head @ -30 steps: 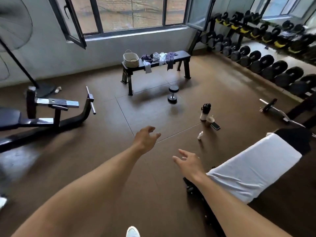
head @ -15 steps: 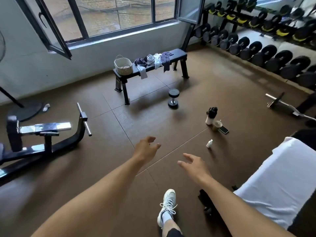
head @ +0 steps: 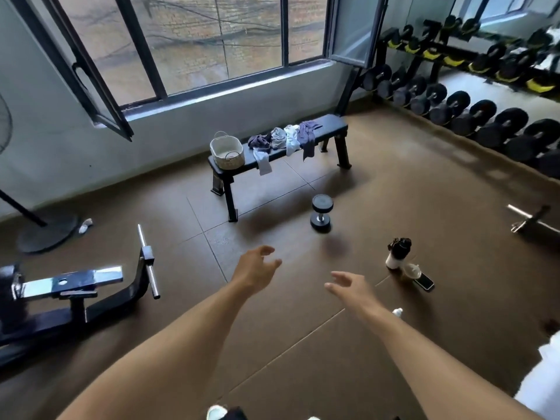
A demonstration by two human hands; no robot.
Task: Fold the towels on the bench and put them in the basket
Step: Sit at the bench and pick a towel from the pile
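Note:
A black flat bench [head: 330,125] stands under the window, some way ahead of me. Several crumpled towels [head: 285,139], purple, grey and white, lie heaped on its middle, and some hang over the front edge. A pale woven basket [head: 227,151] sits on the bench's left end. My left hand [head: 254,268] and my right hand [head: 351,287] are stretched out in front of me over the floor, well short of the bench. Both hold nothing, with fingers spread.
A dumbbell [head: 321,212] stands on the floor before the bench. A shaker bottle [head: 398,253], a cup and a phone [head: 424,281] lie to the right. A weight machine [head: 75,295] sits left, a dumbbell rack [head: 485,116] along the right wall, a fan base [head: 48,233] far left.
I have moved closer to the bench, which now looks larger and nearer. The white padded bench at right has slid almost out of view. Both hands stay open and empty.

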